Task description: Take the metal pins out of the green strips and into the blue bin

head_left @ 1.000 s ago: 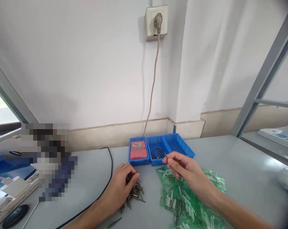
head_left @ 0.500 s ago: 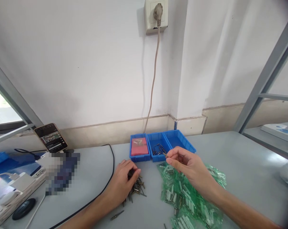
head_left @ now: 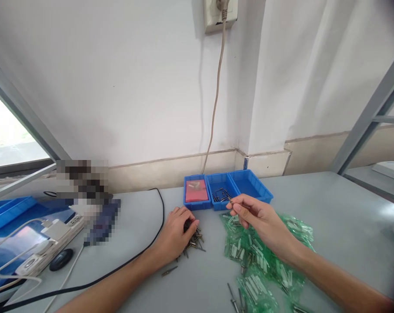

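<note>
My right hand pinches a small metal pin between thumb and fingertips, at the front edge of the middle blue tray. Similar dark metal pins lie inside that tray. My left hand rests with curled fingers over a pile of loose metal pins, some with brass-coloured thicker ends; what its fingers hold is hidden. One separate pin lies nearer me. Below my right hand are green plastic bags with pale and metal pieces in them.
Left of the middle tray stands a blue tray with a pink sheet; right of it, another blue tray. A black cable crosses the table. At left are a black mouse, a power strip and a blue bin.
The view has shifted, so the whole scene sits slightly further right and higher. The pin in my right hand now points more upward over the tray edge. My left hand stays at the pile.
</note>
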Tool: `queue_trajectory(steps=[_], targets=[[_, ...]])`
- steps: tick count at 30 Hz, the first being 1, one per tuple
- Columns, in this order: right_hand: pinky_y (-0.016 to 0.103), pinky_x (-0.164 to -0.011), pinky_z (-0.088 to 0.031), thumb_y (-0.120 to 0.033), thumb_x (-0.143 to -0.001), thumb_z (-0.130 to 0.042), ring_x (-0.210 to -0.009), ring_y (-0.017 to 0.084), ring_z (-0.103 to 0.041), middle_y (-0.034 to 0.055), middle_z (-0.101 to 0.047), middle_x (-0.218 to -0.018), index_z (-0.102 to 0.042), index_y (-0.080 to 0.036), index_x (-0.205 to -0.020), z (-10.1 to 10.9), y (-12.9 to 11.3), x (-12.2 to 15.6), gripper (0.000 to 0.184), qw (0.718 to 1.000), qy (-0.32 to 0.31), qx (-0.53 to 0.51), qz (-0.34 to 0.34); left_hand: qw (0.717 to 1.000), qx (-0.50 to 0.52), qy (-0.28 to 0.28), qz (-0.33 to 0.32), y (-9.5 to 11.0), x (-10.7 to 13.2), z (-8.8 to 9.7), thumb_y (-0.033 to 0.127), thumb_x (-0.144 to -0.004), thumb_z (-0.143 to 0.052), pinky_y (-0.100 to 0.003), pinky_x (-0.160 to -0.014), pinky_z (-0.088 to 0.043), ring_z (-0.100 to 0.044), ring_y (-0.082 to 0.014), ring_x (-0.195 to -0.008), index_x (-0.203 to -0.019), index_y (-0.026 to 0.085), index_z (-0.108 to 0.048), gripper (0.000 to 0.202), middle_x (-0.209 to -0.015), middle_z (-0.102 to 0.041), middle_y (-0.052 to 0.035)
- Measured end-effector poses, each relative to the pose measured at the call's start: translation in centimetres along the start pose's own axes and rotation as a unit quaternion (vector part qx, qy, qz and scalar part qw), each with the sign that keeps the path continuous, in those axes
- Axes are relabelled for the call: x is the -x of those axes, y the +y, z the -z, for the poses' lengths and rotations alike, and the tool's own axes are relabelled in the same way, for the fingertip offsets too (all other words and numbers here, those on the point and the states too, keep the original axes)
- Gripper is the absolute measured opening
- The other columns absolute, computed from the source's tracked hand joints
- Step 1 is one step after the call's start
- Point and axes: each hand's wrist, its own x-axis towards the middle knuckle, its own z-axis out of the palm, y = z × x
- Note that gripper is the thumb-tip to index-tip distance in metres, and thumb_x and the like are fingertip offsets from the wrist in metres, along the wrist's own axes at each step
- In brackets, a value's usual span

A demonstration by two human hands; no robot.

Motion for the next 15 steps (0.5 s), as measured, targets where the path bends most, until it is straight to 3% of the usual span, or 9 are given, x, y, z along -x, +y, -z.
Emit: queue_trajectory(steps=[15], targets=[[0.03, -0.06, -0.043, -0.07, -0.09, -0.069, -0.065, 0.016, -0.049, 0.0046, -0.068, -0.088, -0.074, -0.023, -0.098, -0.1, -0.4, 0.37, 0.048, 1.0, -0.007, 0.026, -0.014, 1.0, -0.008, -0.008, -0.001, 0.07, 0.13, 0.06, 0.029, -0.107, -0.056, -0.039, -0.09, -0.044, -0.057, -0.0236, -0.095, -0.09, 0.021, -0.062, 0.02, -0.1, -0.066, -0.0052]])
